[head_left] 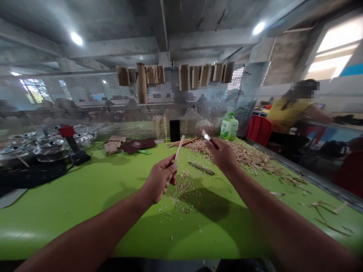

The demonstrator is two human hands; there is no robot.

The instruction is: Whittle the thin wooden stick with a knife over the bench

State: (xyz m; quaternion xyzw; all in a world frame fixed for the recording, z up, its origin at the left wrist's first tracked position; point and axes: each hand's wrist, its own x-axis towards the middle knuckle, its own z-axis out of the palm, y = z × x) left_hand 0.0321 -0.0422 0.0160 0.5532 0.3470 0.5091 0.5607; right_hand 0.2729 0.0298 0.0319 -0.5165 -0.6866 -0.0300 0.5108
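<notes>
My left hand (164, 177) is closed round a slim, pale wooden stick (179, 149), which tilts up and away from me. To the right and farther forward, my right hand (222, 155) grips a short tool (206, 136) with a shiny metal end, probably a carving knife; motion smears its tip. That tool is apart from the stick. Between the hands, a slender metal-handled carving tool (201, 168) lies on the green table top (113, 215). Small wood chips (184, 185) are scattered below and beside my left hand.
A heap of shavings (252, 155) spreads on the right, near a green bottle (229, 126). A dark phone (175, 130) stands against the perforated metal screen (107, 113). Sandpaper (138, 145) lies at the back; metal pots (51, 147) crowd the left. A person (295, 109) sits beyond the right edge.
</notes>
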